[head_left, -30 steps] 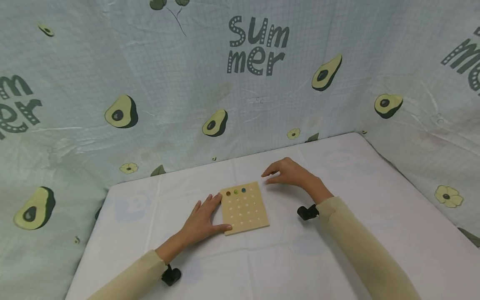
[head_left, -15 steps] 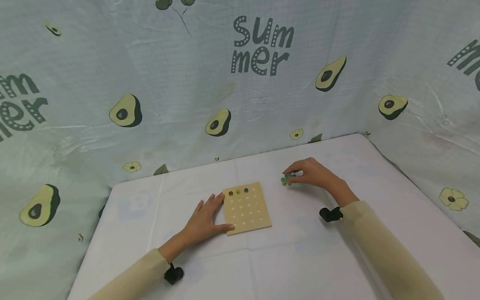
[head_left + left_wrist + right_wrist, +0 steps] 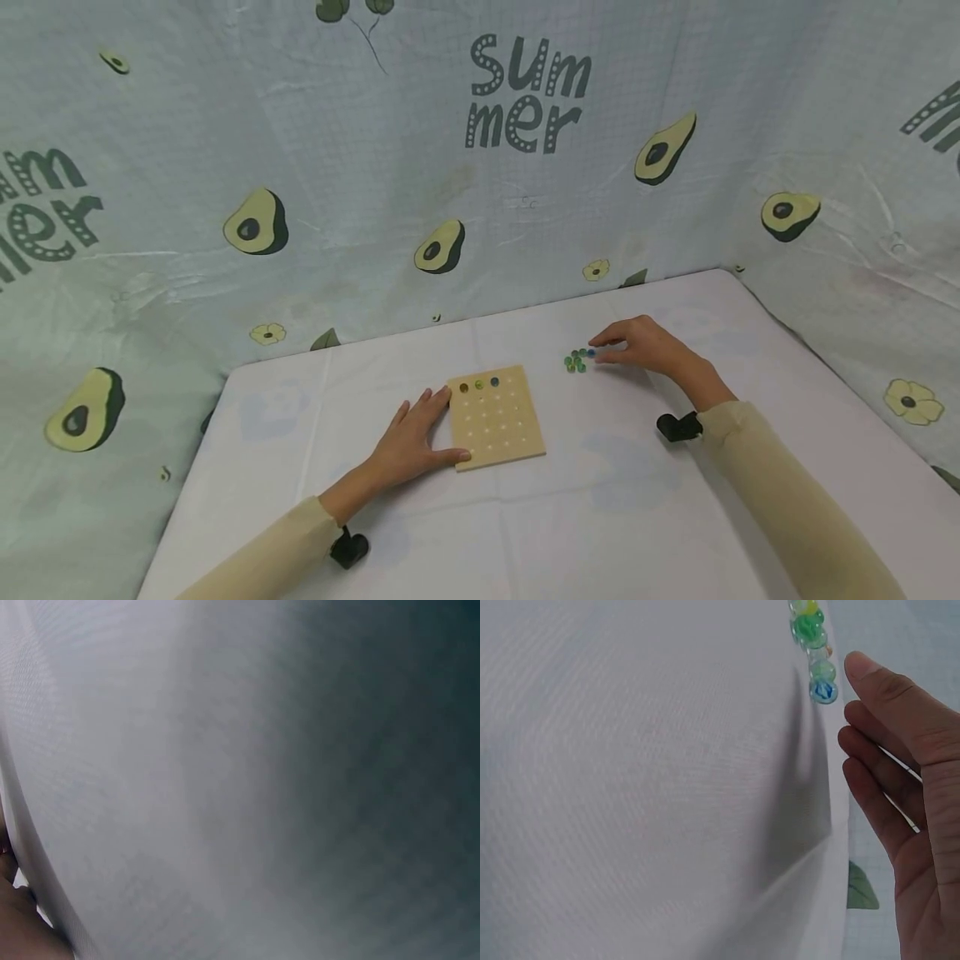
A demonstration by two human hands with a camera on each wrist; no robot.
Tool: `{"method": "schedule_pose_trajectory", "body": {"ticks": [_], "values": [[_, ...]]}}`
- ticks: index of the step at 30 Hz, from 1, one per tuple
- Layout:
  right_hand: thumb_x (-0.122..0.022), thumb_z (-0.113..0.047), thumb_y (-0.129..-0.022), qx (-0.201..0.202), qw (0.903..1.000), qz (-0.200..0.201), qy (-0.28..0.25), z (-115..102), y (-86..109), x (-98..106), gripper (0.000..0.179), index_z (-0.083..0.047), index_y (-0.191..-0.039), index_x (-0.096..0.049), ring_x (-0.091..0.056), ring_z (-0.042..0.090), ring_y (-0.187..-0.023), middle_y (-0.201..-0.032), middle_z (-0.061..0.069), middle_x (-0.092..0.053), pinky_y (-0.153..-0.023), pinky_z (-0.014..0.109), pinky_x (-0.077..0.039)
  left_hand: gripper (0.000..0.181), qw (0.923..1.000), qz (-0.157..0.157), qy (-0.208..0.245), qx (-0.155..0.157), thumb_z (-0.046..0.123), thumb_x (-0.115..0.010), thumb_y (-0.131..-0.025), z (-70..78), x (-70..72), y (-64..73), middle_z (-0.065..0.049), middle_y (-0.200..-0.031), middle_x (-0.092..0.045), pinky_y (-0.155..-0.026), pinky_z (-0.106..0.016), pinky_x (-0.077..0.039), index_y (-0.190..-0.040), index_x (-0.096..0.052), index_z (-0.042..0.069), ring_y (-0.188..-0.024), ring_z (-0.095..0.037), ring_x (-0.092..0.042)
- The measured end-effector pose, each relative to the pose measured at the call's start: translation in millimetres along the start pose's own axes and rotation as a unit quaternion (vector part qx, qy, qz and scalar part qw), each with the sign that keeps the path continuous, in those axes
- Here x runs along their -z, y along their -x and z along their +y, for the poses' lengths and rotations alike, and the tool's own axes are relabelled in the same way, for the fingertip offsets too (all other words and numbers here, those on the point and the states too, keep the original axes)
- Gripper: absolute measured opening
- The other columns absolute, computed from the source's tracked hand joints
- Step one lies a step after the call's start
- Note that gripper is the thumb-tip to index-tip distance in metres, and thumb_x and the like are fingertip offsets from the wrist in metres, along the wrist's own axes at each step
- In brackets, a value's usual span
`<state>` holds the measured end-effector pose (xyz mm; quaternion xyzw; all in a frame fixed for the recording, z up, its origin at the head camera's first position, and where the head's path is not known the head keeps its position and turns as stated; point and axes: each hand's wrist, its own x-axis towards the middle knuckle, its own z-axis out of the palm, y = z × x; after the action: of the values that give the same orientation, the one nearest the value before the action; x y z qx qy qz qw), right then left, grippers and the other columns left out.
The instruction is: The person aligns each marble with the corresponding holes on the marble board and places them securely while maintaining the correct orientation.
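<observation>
A square wooden board (image 3: 497, 425) with rows of small hollows lies on the white table; three marbles, an amber one (image 3: 463, 387), a yellow-green one (image 3: 479, 384) and a blue one (image 3: 495, 382), sit along its far row. My left hand (image 3: 408, 442) rests at the board's left edge, fingers extended to the far corner and thumb on the near one. To the right of the board lies a cluster of several glass marbles (image 3: 576, 361), mostly green. My right hand (image 3: 645, 346) hovers beside it, thumb and fingers parted, fingertips close to a blue marble (image 3: 824, 691) and holding nothing.
The white-covered table (image 3: 585, 533) meets a patterned cloth wall (image 3: 345, 167) at its back and sides. Black wrist cameras (image 3: 349, 548) hang at both sleeves. The left wrist view shows mostly blurred cloth.
My right hand has moved right, from beside the board to the cluster's right side, uncovering the marbles. The left hand stays at the board, and the head view has shifted slightly.
</observation>
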<state>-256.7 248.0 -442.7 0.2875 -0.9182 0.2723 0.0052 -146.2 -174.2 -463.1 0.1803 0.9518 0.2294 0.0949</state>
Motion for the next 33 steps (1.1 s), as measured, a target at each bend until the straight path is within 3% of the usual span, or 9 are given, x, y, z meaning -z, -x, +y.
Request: {"method": "schedule_pose_trajectory", "body": {"ticks": [7, 16, 33], "values": [[-0.083, -0.020, -0.087, -0.032, 0.9995, 0.006, 0.001, 9, 0.3, -6, 0.028, -0.010, -0.113, -0.079, -0.071, 0.026, -0.107, -0.112, 0.005, -0.076, -0.091, 0.045, -0.057, 0.111, 0.9999, 0.006, -0.004, -0.011, 0.063, -0.077, -0.082, -0.1, -1.2, -2.8, -0.007, -0.167, -0.026, -0.126, -0.054, -0.006, -0.163, -0.023, 0.010, -0.156, -0.027, -0.016], [-0.084, -0.019, -0.085, 0.003, 1.0000, 0.007, 0.003, 14, -1.3, -9, 0.024, -0.011, -0.108, -0.080, -0.072, 0.024, -0.103, -0.108, 0.003, -0.077, -0.091, 0.043, -0.057, 0.111, 0.9999, 0.004, -0.006, -0.008, 0.064, -0.076, -0.081, -2.6, -3.3, -2.1, -0.006, -0.167, -0.025, -0.126, -0.054, -0.005, -0.163, -0.023, 0.011, -0.156, -0.026, -0.016], [-0.085, -0.017, -0.084, 0.023, 0.9995, 0.015, 0.015, 18, -11.4, -14, 0.019, -0.013, -0.102, -0.082, -0.072, 0.020, -0.098, -0.103, 0.001, -0.078, -0.086, 0.040, -0.058, 0.111, 1.0000, 0.006, 0.000, -0.007, 0.064, -0.076, -0.082, -4.4, -2.9, 0.3, -0.006, -0.167, -0.025, -0.126, -0.055, -0.006, -0.163, -0.023, 0.010, -0.156, -0.026, -0.016]]}}
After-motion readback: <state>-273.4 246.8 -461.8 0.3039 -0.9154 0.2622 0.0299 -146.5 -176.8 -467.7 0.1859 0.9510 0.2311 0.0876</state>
